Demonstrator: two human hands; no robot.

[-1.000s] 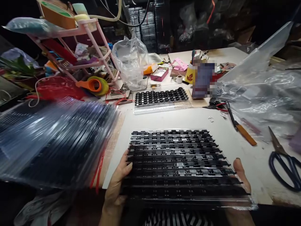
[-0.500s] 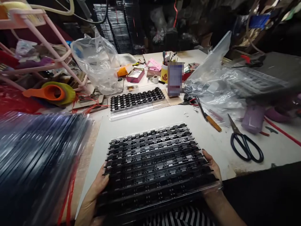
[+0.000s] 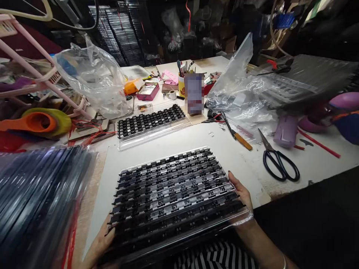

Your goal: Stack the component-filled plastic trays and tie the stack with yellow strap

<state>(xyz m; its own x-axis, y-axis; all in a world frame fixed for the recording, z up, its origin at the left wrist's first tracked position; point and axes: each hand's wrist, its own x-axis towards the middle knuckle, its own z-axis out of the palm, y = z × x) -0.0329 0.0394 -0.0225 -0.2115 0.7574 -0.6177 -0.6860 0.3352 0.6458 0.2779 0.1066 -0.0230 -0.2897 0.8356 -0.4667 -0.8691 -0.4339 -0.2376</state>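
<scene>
A clear plastic tray [image 3: 179, 190] filled with rows of small black parts is held level, low over the front of the white table. My left hand [image 3: 103, 239] grips its left edge, thumb on top and the other fingers hidden beneath. At the right edge my right hand [image 3: 241, 196] is closed on the tray, its lower fingers under the clear rim. Behind it, a second clear tray [image 3: 153, 121] lies on the table, with black parts in rows.
Black trays in a wrapped stack [image 3: 42, 201] stand at left, beside a pink rack [image 3: 42, 74]. Scissors [image 3: 276, 160], an orange-handled tool [image 3: 242, 141] and plastic bags [image 3: 244, 97] lie at right. A yellow cup [image 3: 181, 86] of pens stands at the back.
The view has turned to the right, so things on the table appear farther left. Both hands still hold the tray, which now looks slightly more level and sharper.
</scene>
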